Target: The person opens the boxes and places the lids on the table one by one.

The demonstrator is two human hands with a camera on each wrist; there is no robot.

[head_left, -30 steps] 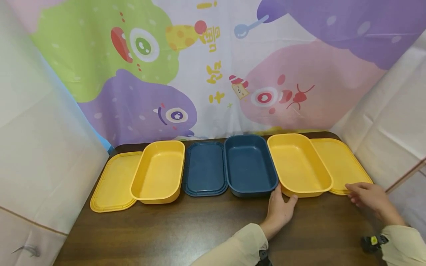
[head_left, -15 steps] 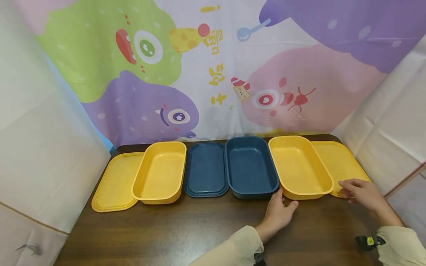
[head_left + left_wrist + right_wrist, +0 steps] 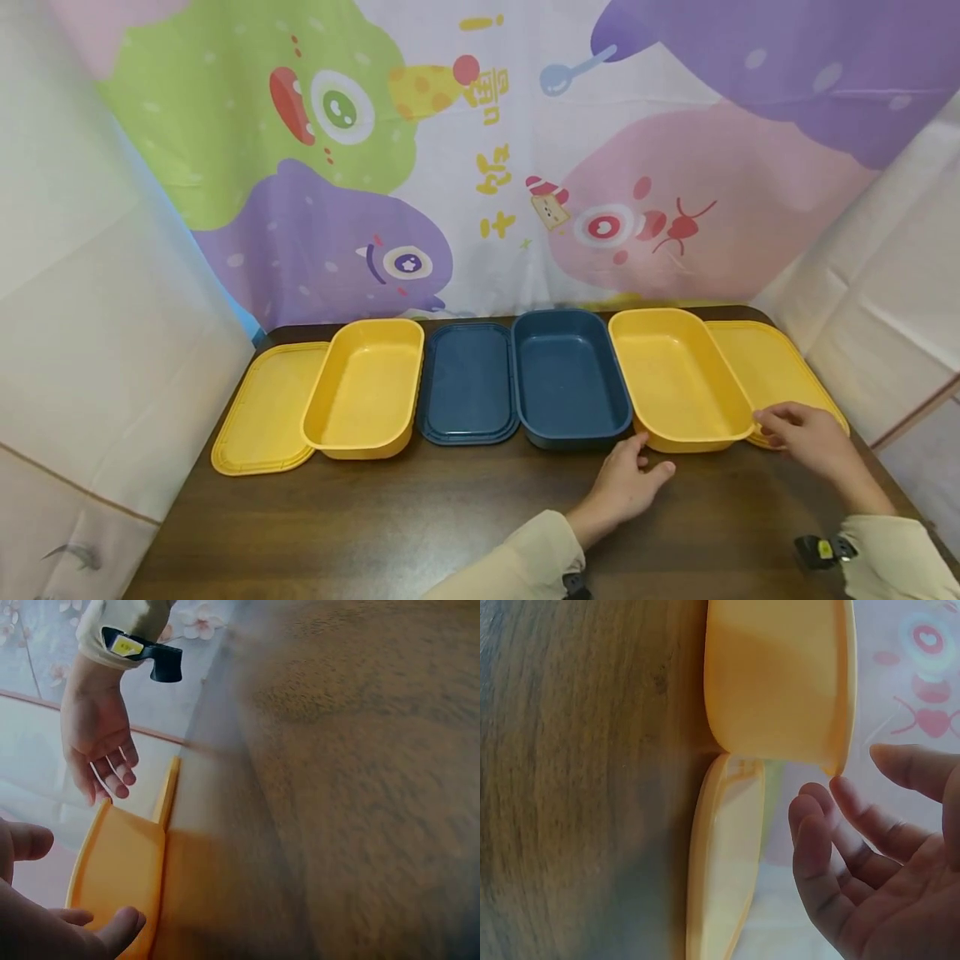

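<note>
My left hand (image 3: 620,486) is at the near left corner of the right yellow container (image 3: 678,379), fingers loosely bent and thumb apart from the wall. At that container's near right corner is my right hand (image 3: 808,442). In the right wrist view its index fingertip (image 3: 843,787) is right at the container's rim, with the thumb spread away. A yellow lid (image 3: 776,375) lies partly behind the same container, below my right hand. Left of it stands a dark blue container (image 3: 570,379), close to my left fingers.
Farther left on the brown table (image 3: 360,525) lie a dark blue lid (image 3: 471,383), another yellow container (image 3: 366,383) and a yellow lid (image 3: 266,412). A cartoon-printed cloth (image 3: 517,275) hangs behind the row, with pale cloth walls at both sides.
My right hand has moved left, from the right yellow lid to the container's corner. My left hand has drawn slightly toward me. The view has shifted a little; the containers stay in their row.
</note>
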